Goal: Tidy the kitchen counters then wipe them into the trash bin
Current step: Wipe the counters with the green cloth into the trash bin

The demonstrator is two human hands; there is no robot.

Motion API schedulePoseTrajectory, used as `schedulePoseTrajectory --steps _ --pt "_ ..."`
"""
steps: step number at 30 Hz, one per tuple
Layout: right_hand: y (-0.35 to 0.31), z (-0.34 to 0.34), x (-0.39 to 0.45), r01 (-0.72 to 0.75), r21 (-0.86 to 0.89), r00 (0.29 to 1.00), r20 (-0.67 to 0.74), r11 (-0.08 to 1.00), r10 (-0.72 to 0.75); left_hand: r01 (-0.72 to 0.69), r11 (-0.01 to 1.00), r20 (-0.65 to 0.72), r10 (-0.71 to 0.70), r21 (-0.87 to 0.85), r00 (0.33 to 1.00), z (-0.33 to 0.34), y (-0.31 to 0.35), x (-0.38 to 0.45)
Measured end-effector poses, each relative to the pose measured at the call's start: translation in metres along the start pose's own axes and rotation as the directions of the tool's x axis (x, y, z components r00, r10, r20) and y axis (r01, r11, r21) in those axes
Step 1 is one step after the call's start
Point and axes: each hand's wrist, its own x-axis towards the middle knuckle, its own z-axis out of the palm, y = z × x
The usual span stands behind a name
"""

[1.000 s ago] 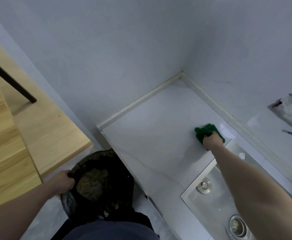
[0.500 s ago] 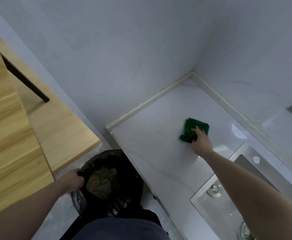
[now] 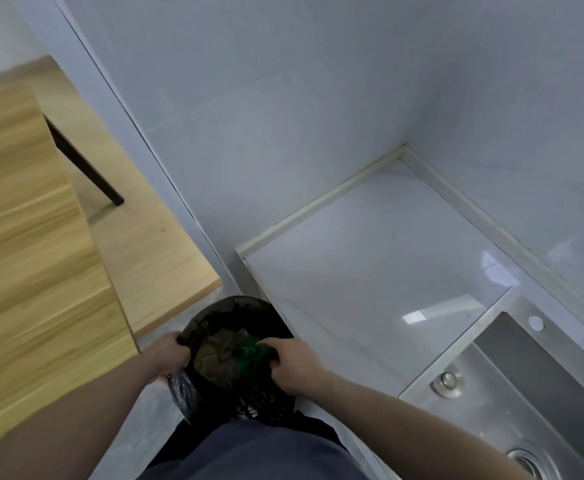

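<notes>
We see the cloth [image 3: 250, 355], green and bunched, over the mouth of the bin [image 3: 214, 317], which stands on the floor at the near left corner of the desk [image 3: 370, 271]. Our right hand [image 3: 295, 363] grips the cloth, fingers curled round it, at the bin's right rim. Our left hand [image 3: 167, 355] holds the black liner at the left rim, fingers hooked over its edge.

Handling, as we judge it: the cloth is soft, light and limp, so it folds wherever pinched; best taken as a wad in the whole hand, to keep crumbs inside until it is shaken out. The liner is thin and slack; held at the rim it keeps the mouth open. The bin looks light and may tip if pulled.

Against a second ago: then the right hand pressed the cloth on the desk at the far right, beside the sink [image 3: 512, 393]; half a second ago it was mid-desk, sweeping nearer. Now the cloth is off the desk and at the bin. The left hand has stayed on the liner throughout. The view has swung left and down
</notes>
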Motion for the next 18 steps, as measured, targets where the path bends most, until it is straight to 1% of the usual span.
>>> schedulePoseTrajectory --steps 1,3,6,8,10,13,16,18 --pt "-0.002 0.002 -0.001 -0.003 0.037 1.0 -0.004 0.999 0.003 0.004 1.0 0.007 -0.004 -0.014 1.0 -0.001 -0.002 0.001" --pt "0.001 -0.006 -0.003 -0.028 0.102 0.998 -0.054 0.994 0.034 0.003 1.0 0.011 -0.003 -0.027 1.0 -0.002 -0.003 0.001" --pt "0.016 -0.036 -0.006 -0.051 0.195 0.973 -0.213 0.979 0.093 0.005 1.0 0.007 -0.005 -0.019 1.0 -0.001 -0.004 0.001" --pt "0.032 -0.066 -0.007 -0.051 0.3 0.93 -0.334 0.952 0.155 0.015 1.0 0.005 -0.015 -0.007 1.0 -0.001 -0.004 0.002" --pt "0.053 -0.096 -0.007 -0.034 0.37 0.862 -0.459 0.928 0.215 0.024 1.0 0.014 -0.024 -0.002 1.0 -0.002 -0.003 0.004" --pt "0.09 -0.136 -0.008 -0.075 0.418 0.721 -0.604 0.905 0.339 0.026 1.0 0.019 -0.026 0.008 0.999 -0.005 -0.001 0.005" --pt "0.125 -0.176 -0.009 -0.144 0.443 0.581 -0.686 0.885 0.438 0.037 0.999 0.012 -0.037 0.005 0.999 -0.006 0.0 0.004" --pt "0.153 -0.2 -0.008 -0.211 0.455 0.507 -0.706 0.865 0.495 0.043 0.999 0.011 -0.043 -0.002 0.999 -0.006 0.0 0.006"
